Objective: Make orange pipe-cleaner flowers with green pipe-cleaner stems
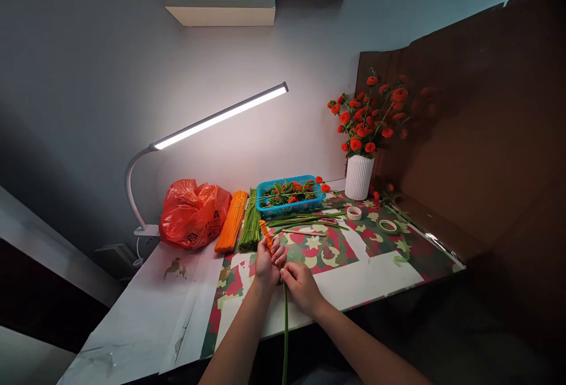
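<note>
My left hand (267,261) is closed around an orange coiled pipe cleaner piece (266,233), whose upper end sticks out above the fingers. Close beside it, my right hand (300,285) pinches the top of a long green stem (285,332) that hangs down past the table's front edge. The two hands meet at the fingertips, and the fingers hide where orange and green come together. Beyond them lie a thin wooden stick (304,233), loose green stems (305,220), a green bundle (251,223) and an orange bundle (232,221).
A blue basket (289,209) holds red flowers and leaves. Behind stands a white vase (359,177) with red flowers. Tape rolls (354,213) (388,227) lie to the right. A red plastic bag (192,214) and a lit lamp (221,115) are at the left.
</note>
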The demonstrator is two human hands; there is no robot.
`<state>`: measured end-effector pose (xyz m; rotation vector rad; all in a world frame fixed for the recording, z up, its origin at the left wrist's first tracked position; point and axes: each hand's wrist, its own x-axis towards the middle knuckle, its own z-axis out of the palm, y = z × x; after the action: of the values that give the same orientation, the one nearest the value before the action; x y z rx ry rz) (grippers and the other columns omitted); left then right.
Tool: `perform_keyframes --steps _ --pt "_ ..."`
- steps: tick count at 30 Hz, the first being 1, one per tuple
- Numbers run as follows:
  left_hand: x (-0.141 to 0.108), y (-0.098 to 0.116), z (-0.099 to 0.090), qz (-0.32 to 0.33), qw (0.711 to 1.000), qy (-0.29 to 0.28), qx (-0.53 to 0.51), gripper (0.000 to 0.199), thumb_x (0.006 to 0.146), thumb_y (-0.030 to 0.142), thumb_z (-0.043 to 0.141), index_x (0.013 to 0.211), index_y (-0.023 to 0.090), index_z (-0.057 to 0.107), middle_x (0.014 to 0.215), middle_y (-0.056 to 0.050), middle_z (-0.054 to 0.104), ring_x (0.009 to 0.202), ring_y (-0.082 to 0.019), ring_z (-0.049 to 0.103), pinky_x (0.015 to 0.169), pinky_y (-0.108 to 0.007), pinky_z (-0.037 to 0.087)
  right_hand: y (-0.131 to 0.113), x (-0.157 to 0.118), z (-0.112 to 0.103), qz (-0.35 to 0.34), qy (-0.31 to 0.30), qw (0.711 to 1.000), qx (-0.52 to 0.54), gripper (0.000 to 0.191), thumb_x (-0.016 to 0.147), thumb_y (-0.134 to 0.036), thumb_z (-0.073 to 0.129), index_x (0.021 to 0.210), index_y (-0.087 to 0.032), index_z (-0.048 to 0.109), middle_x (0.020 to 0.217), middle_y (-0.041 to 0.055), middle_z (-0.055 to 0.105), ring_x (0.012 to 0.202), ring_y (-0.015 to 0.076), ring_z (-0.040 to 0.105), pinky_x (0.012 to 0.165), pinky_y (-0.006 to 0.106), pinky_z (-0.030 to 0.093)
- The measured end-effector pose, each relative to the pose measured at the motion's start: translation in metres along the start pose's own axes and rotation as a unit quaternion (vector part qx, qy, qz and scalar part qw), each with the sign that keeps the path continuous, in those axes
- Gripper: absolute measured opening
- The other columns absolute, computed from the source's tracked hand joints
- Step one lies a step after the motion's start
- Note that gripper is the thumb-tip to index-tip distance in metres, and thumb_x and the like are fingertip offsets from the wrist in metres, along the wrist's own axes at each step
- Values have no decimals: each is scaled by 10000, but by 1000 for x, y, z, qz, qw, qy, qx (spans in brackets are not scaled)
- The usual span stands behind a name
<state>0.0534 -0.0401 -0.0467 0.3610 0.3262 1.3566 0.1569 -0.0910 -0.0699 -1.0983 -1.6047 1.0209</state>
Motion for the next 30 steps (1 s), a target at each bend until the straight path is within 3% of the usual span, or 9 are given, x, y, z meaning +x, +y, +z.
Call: perform_keyframes --steps 8,16,30 --pt "1 6 -2 35 999 -6 9 214 920 252 371 745 182 473 486 83 306 304 -38 253 302 -136 151 3 0 2 11 -19 1000 -7 212 786 -282 519 607 -174 491 533 -47 436 524 98 388 502 219 258" --pt "1 3 -4 22 999 -21 9 173 907 256 421 756 186 468 499 85 297 319 -40 254 307 -134 170 -1 -2 1 -5 -11 999 -29 209 797 -212 499 592 -173 483 540 -45 455 536 97 404 512 223 248" --pt "-1 -1 -1 2 1000 -17 6 160 905 239 423 757 186 449 504 85 306 323 -39 273 305 -127 193 5 4 1 7 30 999 36 232 794 -303 469 601 -176 476 571 -24 472 570 116 414 537 222 301"
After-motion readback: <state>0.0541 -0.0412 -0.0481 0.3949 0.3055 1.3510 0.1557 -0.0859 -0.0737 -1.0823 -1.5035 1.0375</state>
